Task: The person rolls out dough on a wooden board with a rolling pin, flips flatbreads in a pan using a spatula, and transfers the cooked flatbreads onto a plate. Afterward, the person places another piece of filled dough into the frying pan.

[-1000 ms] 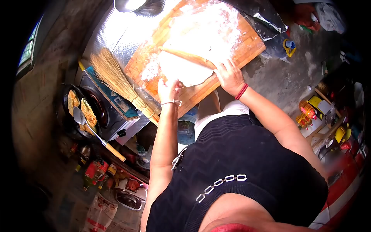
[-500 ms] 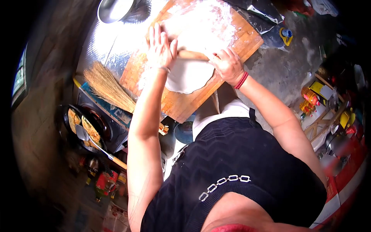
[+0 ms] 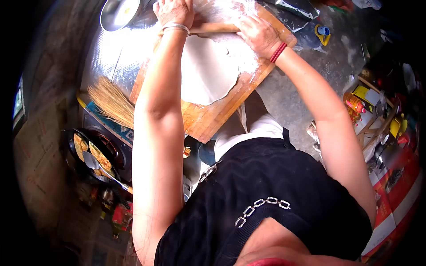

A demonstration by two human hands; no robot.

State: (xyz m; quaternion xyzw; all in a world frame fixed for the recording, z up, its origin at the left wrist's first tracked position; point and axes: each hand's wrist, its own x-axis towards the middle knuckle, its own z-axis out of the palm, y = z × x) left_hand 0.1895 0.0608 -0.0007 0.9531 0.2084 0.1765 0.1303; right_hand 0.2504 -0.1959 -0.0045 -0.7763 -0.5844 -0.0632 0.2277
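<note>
A wooden rolling pin (image 3: 216, 28) lies across the far part of a flattened sheet of dough (image 3: 208, 73). My left hand (image 3: 175, 12) is over the pin's left end at the top edge of the view, its fingertips partly cut off. At the other end, my right hand (image 3: 258, 35) has its fingers bent over the pin. White flour dusts the wooden board (image 3: 203, 120) beneath the dough. Bright glare washes out part of the dough and board.
A metal bowl (image 3: 120, 14) stands at the upper left on a shiny silver surface. Beside the board lies a straw broom (image 3: 111, 102). Lower left, a black pan (image 3: 80, 166) holds browned flat pieces and a spatula (image 3: 91, 160). Bottles (image 3: 353, 103) stand at the right.
Both hands and the rolling pin have moved forward, away from my body. More of the dough sheet shows on the near side of the pin.
</note>
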